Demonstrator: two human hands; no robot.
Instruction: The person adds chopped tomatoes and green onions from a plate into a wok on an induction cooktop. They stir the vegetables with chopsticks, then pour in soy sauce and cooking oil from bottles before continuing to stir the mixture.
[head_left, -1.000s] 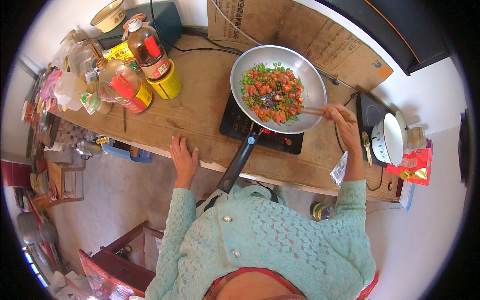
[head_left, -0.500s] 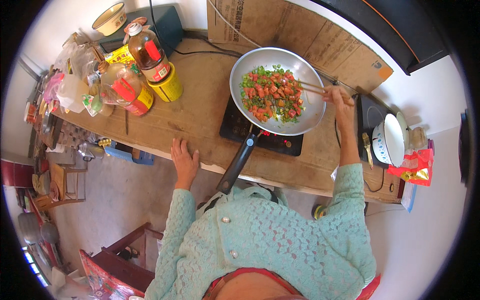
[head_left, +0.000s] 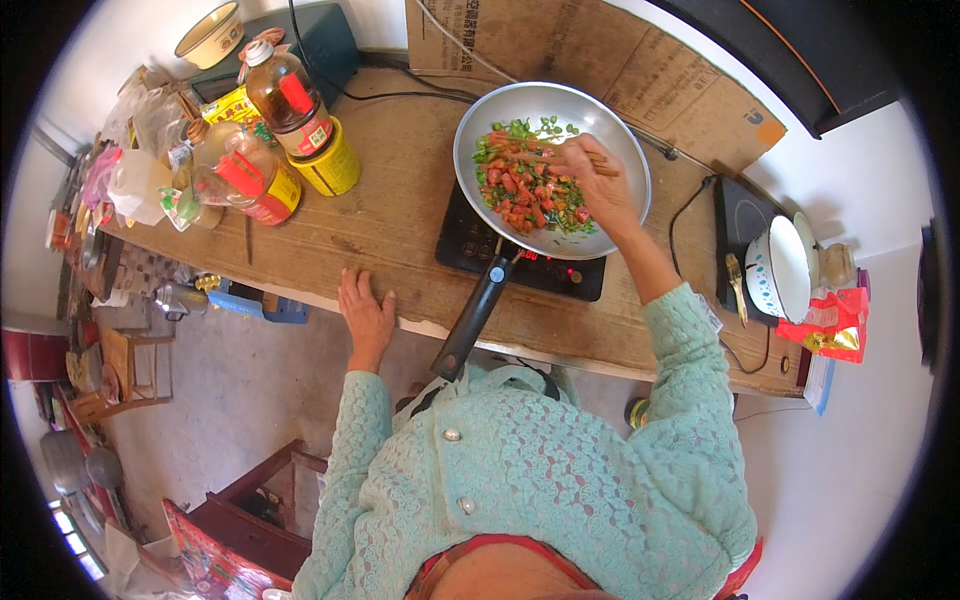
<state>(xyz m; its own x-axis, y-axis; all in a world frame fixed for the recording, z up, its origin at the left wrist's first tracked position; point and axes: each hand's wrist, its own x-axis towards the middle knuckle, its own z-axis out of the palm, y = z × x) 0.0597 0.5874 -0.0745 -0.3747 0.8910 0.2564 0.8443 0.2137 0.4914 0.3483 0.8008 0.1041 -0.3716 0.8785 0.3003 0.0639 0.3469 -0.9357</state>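
My right hand [head_left: 602, 188] is closed round a pair of wooden chopsticks [head_left: 530, 152] and reaches over a silver frying pan [head_left: 522, 100]. The chopsticks point left, their tips in among chopped red tomato pieces [head_left: 515, 195] and cut green pieces [head_left: 548, 128]. Part of the food is hidden behind that hand. The pan sits on a black induction cooktop [head_left: 458, 235] with a lit red display, and its black handle [head_left: 474, 322] slants toward me past the table edge. My left hand [head_left: 367, 312] rests on the table's front edge, fingers stretched, holding nothing.
On the left of the wooden table [head_left: 390, 215] stand a dark sauce bottle [head_left: 285, 95] on a yellow tin [head_left: 328, 168], and an oil bottle [head_left: 245, 175]. To the right are a second cooktop [head_left: 738, 228], a white enamel pot [head_left: 780, 280], a brush [head_left: 737, 290] and a red packet [head_left: 838, 325].
My right hand has moved left over the pan, carrying the chopsticks from its right side into the middle of the food. My left hand stays at the table edge.
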